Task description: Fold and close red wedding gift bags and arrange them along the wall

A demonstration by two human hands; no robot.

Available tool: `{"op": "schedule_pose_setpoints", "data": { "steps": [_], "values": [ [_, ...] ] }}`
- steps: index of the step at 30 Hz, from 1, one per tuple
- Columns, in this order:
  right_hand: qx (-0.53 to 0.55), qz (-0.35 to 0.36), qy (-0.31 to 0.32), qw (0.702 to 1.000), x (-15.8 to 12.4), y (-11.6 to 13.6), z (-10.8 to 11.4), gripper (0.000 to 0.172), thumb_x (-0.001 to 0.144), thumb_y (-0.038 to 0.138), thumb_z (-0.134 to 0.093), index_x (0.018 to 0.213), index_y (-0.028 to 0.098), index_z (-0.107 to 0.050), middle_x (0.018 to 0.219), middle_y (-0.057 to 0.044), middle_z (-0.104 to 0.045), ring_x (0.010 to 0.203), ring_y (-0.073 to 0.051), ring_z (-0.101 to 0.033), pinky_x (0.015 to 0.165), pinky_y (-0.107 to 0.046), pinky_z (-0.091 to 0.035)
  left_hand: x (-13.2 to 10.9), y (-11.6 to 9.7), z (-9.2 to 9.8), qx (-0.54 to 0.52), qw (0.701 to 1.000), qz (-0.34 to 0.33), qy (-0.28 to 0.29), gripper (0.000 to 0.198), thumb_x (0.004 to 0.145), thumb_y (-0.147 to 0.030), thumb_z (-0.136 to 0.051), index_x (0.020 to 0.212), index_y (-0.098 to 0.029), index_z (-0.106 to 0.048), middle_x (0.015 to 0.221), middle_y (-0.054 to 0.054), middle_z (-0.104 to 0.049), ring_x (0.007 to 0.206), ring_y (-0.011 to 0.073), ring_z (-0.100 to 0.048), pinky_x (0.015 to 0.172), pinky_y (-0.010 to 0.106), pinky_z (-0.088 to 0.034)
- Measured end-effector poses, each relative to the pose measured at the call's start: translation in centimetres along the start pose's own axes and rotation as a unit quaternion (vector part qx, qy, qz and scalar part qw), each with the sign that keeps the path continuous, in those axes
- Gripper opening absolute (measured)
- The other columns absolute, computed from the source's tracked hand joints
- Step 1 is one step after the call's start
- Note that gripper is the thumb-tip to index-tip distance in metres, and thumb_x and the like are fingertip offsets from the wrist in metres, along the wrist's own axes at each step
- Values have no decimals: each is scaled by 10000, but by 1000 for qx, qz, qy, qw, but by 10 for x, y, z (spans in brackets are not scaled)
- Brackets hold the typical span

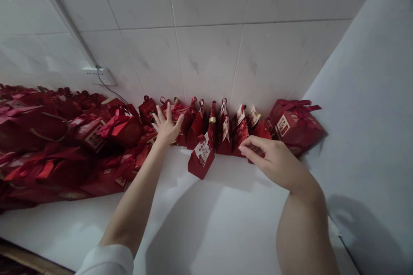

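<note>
The front box (pixel 200 159) lies four o'clock from my spread left hand (pixel 166 130), nine from my curled right hand (pixel 273 159), grip unclear

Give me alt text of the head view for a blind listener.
A person's left hand, spread open, and curled right hand reach to a row of red gift boxes on a white surface by a tiled wall; whether either touches one is unclear. One box sits in front of the row, and more red boxes crowd the left side.
</note>
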State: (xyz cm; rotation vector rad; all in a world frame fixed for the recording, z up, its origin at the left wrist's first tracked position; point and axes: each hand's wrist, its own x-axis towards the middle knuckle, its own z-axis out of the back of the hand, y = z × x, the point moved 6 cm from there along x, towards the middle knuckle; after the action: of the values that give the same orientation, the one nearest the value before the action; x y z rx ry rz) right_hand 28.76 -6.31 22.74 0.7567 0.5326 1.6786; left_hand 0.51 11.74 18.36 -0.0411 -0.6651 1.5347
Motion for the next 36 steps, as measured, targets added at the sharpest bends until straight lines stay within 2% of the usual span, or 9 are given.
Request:
{"op": "schedule_pose_setpoints", "data": {
  "steps": [2,4,7,10,13,21,24,29,36],
  "values": [
    [-1,-3,2,1000,0,0,0,242,969,427,-490,860,249,-612,785,34,-656,697,-149,-586,644,-275,-417,-17,-10,16,12,999,-8,-36,786,932,-651,-346,1586,-294,-94,1661,101,88,1514,385,83,1146,697,-61],
    [-5,-9,4,1000,1,-1,0,243,968,432,-487,863,252,-612,756,35,-648,677,-150,-580,629,-274,-410,-44,-31,34,21,995,-77,-58,798,938,-636,-354,1585,-226,-130,1663,120,22,1527,346,26,1186,630,-56],
    [-14,-10,2,1000,3,-2,-1,245,967,427,-483,854,249,-608,741,35,-643,648,-147,-565,624,-271,-408,-90,-61,37,8,980,-187,70,785,902,-665,-424,1527,-199,-332,1463,137,-512,1358,308,-464,1166,477,-295],
    [-21,-5,1,1000,4,-3,-3,254,968,421,-476,843,240,-604,771,25,-655,658,-148,-570,633,-271,-416,-112,-63,29,41,973,-159,159,639,852,-670,-504,1317,-247,-617,1100,102,-739,1022,320,-671,931,427,-480],
    [-34,-14,7,999,0,-7,-3,257,968,428,-468,860,244,-613,759,22,-660,661,-158,-588,641,-279,-431,-107,-52,17,-3,970,-127,205,458,898,-574,-473,1071,-259,-758,924,75,-768,840,288,-695,800,386,-491],
    [-57,-38,20,997,-7,-17,1,252,967,435,-467,935,249,-633,829,-7,-704,751,-195,-664,701,-317,-490,-82,-14,12,-124,929,-154,313,407,814,-571,-608,949,-226,-779,839,21,-757,796,231,-688,724,295,-506],
    [-54,-23,54,997,1,-13,-18,247,953,426,-504,1076,249,-624,1062,-50,-701,949,-223,-674,810,-348,-513,-88,-3,0,-155,922,-153,319,380,724,-498,-729,977,-216,-763,899,46,-758,847,262,-688,792,345,-520],
    [-38,57,109,992,20,-2,-72,470,936,386,-544,1365,206,-480,1456,-123,-486,1276,-261,-537,1062,-391,-420,-127,12,-50,-242,899,-135,338,532,677,-427,-792,1131,-170,-688,1071,88,-749,958,279,-702,859,374,-561],
    [-85,71,126,986,34,-3,-100,339,833,41,-463,1069,187,-658,1083,-88,-699,1015,-233,-654,872,-330,-465,-161,26,-83,-333,893,-134,272,669,726,-435,-773,1290,-144,-561,1223,123,-687,1087,282,-658,970,423,-524]
  ]
}}
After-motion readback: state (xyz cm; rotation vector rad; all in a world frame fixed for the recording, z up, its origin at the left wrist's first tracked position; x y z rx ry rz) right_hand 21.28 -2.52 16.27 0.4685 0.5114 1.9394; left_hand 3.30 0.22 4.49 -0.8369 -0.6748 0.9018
